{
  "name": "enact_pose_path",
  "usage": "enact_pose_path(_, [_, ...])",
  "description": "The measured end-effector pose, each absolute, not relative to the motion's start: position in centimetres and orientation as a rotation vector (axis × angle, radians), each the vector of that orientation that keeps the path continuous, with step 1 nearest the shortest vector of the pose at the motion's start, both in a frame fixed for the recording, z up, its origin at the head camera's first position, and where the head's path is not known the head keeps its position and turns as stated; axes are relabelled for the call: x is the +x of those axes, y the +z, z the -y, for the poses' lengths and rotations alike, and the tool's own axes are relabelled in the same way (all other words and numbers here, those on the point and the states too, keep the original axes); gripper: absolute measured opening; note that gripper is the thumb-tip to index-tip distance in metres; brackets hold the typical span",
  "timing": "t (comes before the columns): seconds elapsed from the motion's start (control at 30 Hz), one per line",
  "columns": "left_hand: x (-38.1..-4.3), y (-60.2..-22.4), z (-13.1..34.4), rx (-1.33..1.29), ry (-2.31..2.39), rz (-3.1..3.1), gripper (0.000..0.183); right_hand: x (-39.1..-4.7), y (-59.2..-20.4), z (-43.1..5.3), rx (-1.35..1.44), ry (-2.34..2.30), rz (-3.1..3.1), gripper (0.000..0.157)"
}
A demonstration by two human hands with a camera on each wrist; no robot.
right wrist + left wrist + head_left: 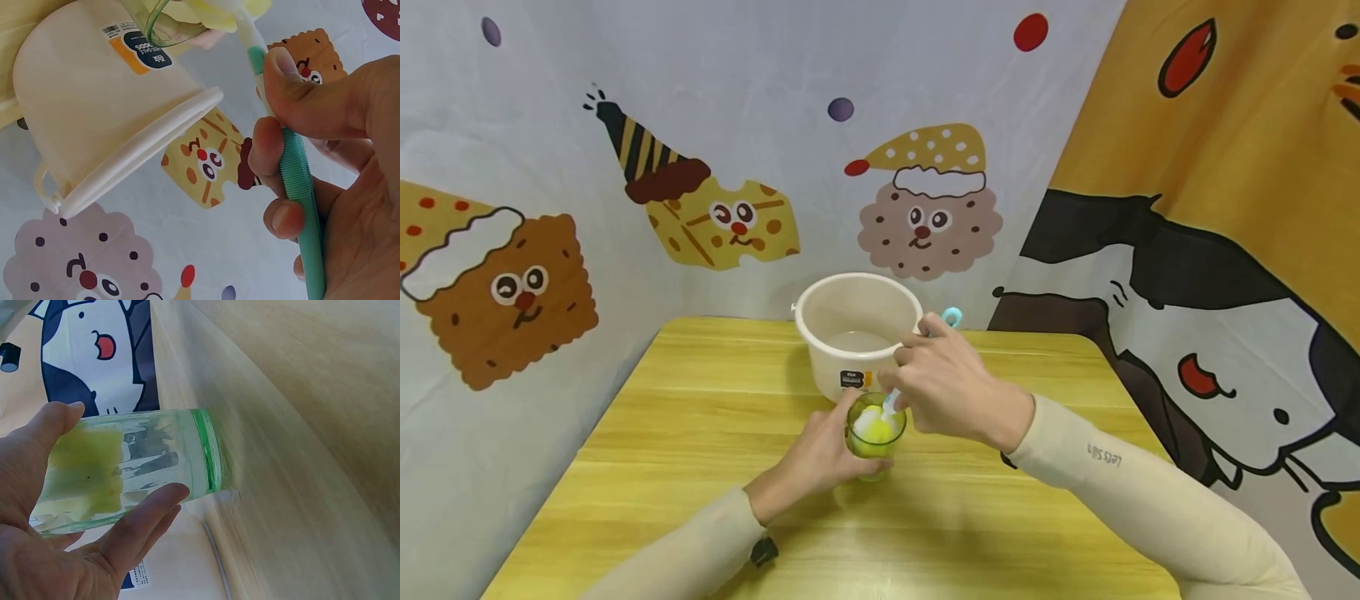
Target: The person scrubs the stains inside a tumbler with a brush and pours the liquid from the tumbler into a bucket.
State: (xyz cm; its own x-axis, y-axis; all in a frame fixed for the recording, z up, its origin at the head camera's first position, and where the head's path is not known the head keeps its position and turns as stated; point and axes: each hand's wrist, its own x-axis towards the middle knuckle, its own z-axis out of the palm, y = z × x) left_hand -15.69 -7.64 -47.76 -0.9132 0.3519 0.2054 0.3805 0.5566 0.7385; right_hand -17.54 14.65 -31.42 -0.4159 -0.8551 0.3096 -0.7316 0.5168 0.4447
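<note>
My left hand [808, 458] grips a clear, green-tinted drinking glass [165, 453] round its side, thumb and fingers on opposite walls. In the left wrist view the thick green base of the glass is close to the tabletop; whether they touch I cannot tell. Inside the upper part of the glass sits the yellow and white sponge head [874, 427] of a cup brush. Above the rim, my right hand [951, 383] holds the brush's teal and white handle [300, 181], fingers curled round it and thumb along the shaft. Its teal loop end sticks out behind the knuckles.
A cream bucket [823, 367] with a label stands just behind the glass, some clear liquid apparently at its bottom. Beneath everything is a yellow wood-grain table [700, 433]. A cloth [737, 100] printed with cartoon figures hangs behind and beside the table.
</note>
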Motion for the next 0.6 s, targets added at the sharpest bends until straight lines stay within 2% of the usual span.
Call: enact_pose_path(0.6, [-15.6,-47.8,7.4,-0.632,-1.231,2.759,0.096,-16.6,-32.6,-14.6,1.183,-0.281,2.179,0.033])
